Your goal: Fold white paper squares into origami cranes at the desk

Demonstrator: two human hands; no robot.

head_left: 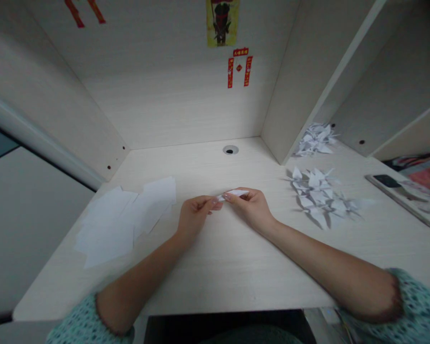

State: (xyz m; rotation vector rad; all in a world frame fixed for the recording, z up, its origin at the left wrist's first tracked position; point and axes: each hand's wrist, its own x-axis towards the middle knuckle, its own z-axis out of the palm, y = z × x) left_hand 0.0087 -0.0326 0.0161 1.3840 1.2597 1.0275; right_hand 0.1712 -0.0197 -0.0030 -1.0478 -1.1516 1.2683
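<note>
Between my two hands, a little above the middle of the desk, is a small folded piece of white paper, narrow and pointed toward the right. The fingertips of my left hand pinch its left end. My right hand grips it from the right, thumb on top and fingers behind. My fingers hide part of the folds. Left of my hands lie loose white paper sheets, overlapping in a spread pile. To the right, folded white paper cranes sit in a cluster.
More folded paper pieces are heaped behind the upright divider. A phone lies at the right, near some reddish cloth. A round cable hole is at the back of the desk. Stickers are on the back panel.
</note>
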